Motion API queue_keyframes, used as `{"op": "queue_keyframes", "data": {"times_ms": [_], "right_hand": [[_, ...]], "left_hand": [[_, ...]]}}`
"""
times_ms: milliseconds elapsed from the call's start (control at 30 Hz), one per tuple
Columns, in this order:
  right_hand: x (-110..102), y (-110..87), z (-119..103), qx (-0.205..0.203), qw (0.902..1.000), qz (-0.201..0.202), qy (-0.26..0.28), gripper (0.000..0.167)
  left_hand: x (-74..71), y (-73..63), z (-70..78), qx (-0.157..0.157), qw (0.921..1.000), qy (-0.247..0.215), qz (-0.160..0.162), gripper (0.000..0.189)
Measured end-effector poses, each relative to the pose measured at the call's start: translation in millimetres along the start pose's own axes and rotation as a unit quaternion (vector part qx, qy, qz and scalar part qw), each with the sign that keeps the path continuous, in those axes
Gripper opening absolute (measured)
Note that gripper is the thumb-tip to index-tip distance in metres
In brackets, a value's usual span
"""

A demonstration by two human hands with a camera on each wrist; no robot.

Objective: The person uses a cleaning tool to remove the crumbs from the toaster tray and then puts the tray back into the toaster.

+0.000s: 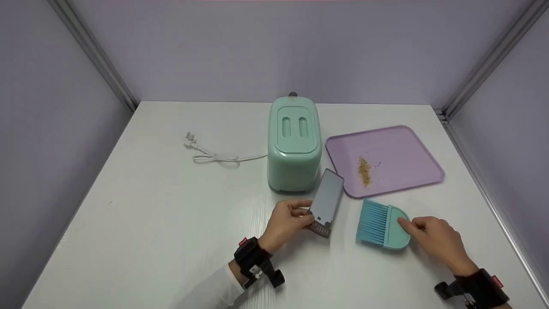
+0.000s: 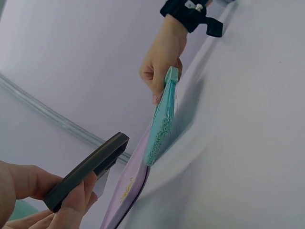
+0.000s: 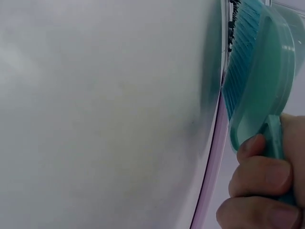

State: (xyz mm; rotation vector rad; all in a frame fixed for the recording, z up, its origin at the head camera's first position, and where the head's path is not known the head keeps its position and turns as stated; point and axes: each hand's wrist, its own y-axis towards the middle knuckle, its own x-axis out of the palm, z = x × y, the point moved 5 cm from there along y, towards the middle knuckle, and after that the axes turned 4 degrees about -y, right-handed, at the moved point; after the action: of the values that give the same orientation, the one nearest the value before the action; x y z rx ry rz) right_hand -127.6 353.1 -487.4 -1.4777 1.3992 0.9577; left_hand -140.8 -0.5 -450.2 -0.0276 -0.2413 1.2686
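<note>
My left hand pinches the dark slotted end of a flat grey crumb tray between thumb and fingers. The tray tilts upward in front of a mint-green toaster, its far end overlapping the corner of the purple tray in the head view. In the left wrist view, the dark end of the crumb tray shows edge-on. To the right, my right hand grips a teal brush by its handle. The blue bristles point left, near the purple tray's front edge.
Yellow-brown crumbs lie in a small heap on the purple tray's left part. A white cord with a plug runs left from the toaster across the white table. Pale walls enclose the back and sides.
</note>
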Motion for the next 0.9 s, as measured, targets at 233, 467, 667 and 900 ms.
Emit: {"op": "queue_keyframes", "data": {"times_ms": [233,467,667,900], "right_hand": [[1,1.0,4,0.003,0.9996,-0.026,-0.008,0.051],[-2,3.1,3,0.007,0.9986,-0.039,-0.034,0.054],[-6,3.7,2,0.007,0.9974,-0.031,-0.064,0.054],[-8,3.4,4,0.004,0.9965,-0.019,-0.081,0.052]], "left_hand": [[1.7,0.4,-1.1,0.001,1.0,-0.002,-0.006,0.036],[0.4,8.5,-15.7,-0.002,0.9999,-0.014,-0.004,0.036],[-2.2,14.6,-27.5,0.0,0.9999,-0.013,0.006,0.035],[-3.5,14.6,-27.2,0.01,0.9999,-0.004,0.006,0.034]]}}
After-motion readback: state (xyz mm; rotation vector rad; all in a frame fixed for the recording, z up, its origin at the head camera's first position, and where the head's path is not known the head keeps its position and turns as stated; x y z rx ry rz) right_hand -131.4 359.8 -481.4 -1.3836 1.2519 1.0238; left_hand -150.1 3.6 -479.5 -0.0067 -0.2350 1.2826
